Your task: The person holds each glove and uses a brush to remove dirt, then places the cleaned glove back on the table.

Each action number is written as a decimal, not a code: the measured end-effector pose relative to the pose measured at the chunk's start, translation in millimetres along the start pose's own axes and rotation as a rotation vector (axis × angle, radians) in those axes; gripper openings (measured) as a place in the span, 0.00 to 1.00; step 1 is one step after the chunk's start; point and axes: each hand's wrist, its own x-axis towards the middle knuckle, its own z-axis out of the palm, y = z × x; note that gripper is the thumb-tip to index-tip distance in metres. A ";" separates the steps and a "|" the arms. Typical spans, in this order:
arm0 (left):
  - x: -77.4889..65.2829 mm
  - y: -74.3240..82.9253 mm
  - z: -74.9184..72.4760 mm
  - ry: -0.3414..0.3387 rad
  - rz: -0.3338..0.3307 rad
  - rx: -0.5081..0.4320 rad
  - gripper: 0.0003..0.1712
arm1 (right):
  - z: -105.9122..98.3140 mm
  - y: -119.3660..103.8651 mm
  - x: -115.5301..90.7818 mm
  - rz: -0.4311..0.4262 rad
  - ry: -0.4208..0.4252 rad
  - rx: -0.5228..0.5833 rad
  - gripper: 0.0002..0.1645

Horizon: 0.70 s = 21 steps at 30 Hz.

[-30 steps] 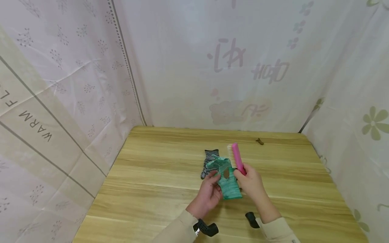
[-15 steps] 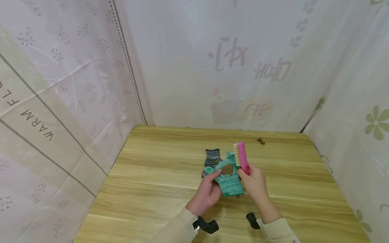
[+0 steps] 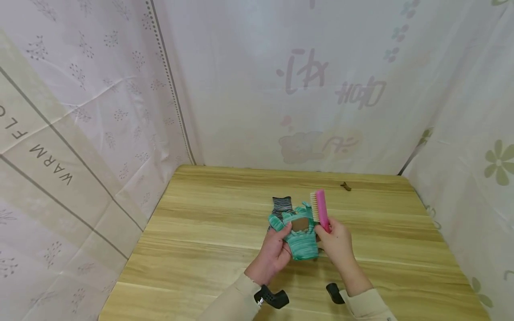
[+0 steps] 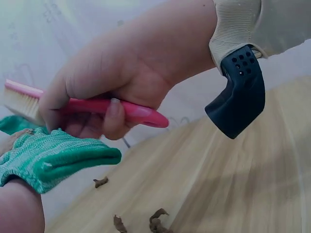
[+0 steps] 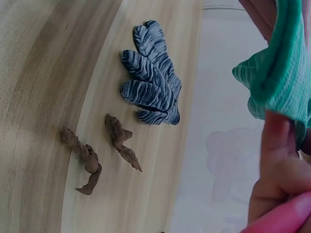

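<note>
In the head view my left hand point(image 3: 273, 252) holds a green striped knit glove point(image 3: 303, 247), thumb on its near face and fingers behind it. A brown patch point(image 3: 299, 224) covers the glove's middle. My right hand point(image 3: 337, 238) grips a pink-handled brush point(image 3: 322, 207), its pale bristles facing left against the glove's right edge. In the left wrist view the brush handle point(image 4: 141, 114) runs through the curled right hand, with the glove cuff point(image 4: 80, 158) just below. The right wrist view shows a finger of the right hand at the glove.
A dark grey striped glove point(image 5: 150, 77) lies on the wooden table point(image 3: 192, 249) behind the green one. Twisted brown pieces point(image 5: 85, 158) lie on the table near it. Another small brown piece point(image 3: 346, 186) sits toward the back right. Patterned curtains point(image 3: 257, 89) hang around the table.
The green glove has turned and spread out, bringing its brown patch into fuller view. The brush has shifted slightly right and stands more upright. Both hands keep their holds.
</note>
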 end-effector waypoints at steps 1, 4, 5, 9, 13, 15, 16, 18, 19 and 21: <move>-0.2 0.4 0.4 0.002 0.001 0.008 0.19 | 0.0 0.3 0.1 0.010 -0.007 0.016 0.09; -0.7 1.8 1.5 0.021 0.012 0.041 0.20 | -0.6 0.9 0.2 0.047 -0.047 0.086 0.10; -0.9 2.3 2.0 0.031 0.018 0.055 0.20 | -1.2 1.5 0.3 0.060 -0.057 0.102 0.10; -0.3 5.7 2.6 0.071 0.060 0.097 0.16 | -5.7 3.7 0.6 0.079 -0.050 0.063 0.12; 1.8 10.6 1.4 0.101 0.087 0.130 0.13 | -10.2 4.4 0.7 0.044 -0.011 -0.050 0.14; 2.8 12.9 0.8 0.109 0.089 0.158 0.12 | -10.4 3.2 0.3 0.018 -0.018 -0.072 0.15; 3.3 13.6 0.2 0.112 0.089 0.175 0.12 | -9.4 2.8 -0.1 0.002 -0.025 -0.073 0.15; 3.4 14.2 -0.4 0.123 0.084 0.211 0.12 | -4.8 2.3 -2.0 -0.015 -0.052 -0.062 0.15; 3.3 14.2 -1.0 0.125 0.080 0.232 0.13 | -1.8 1.7 -3.6 -0.014 -0.073 -0.050 0.15; 2.9 13.4 -2.5 0.128 0.072 0.263 0.14 | 5.1 1.6 -6.8 -0.021 -0.109 -0.043 0.18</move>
